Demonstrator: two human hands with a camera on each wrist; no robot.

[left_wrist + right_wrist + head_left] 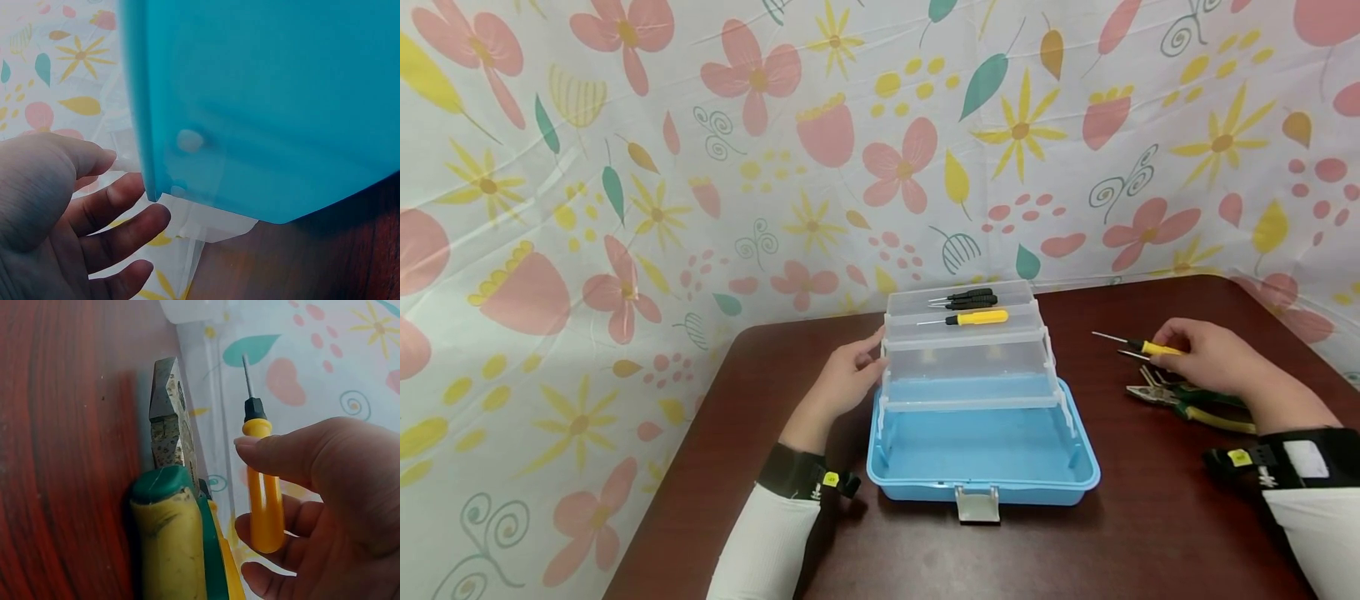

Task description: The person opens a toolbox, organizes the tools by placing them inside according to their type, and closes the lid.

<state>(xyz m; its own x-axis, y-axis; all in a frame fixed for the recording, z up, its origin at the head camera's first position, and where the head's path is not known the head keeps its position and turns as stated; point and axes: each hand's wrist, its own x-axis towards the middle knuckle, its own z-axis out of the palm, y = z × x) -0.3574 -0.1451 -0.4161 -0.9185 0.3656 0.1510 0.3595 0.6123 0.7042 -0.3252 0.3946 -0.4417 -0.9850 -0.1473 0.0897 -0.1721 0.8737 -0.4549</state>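
Observation:
A light-blue toolbox [981, 492] stands open, its clear stepped trays [966, 371] raised at the back. A yellow screwdriver [977, 317] and several black screwdrivers [973, 297] lie in the upper trays. My left hand [846, 375] is at the trays' left side, fingertips right at the edge, loosely bent with thumb and fingers apart in the left wrist view. To the right of the box, my right hand [1217, 358] pinches a yellow-handled screwdriver [265, 494] between thumb and fingers, above the pliers [169, 519] with yellow-green handles.
Another metal shaft [1133, 355] shows under the right hand, beside the pliers. The box's pale latch [977, 505] hangs down at the front. A flower-printed cloth [820, 167] hangs behind the dark red-brown table [760, 417].

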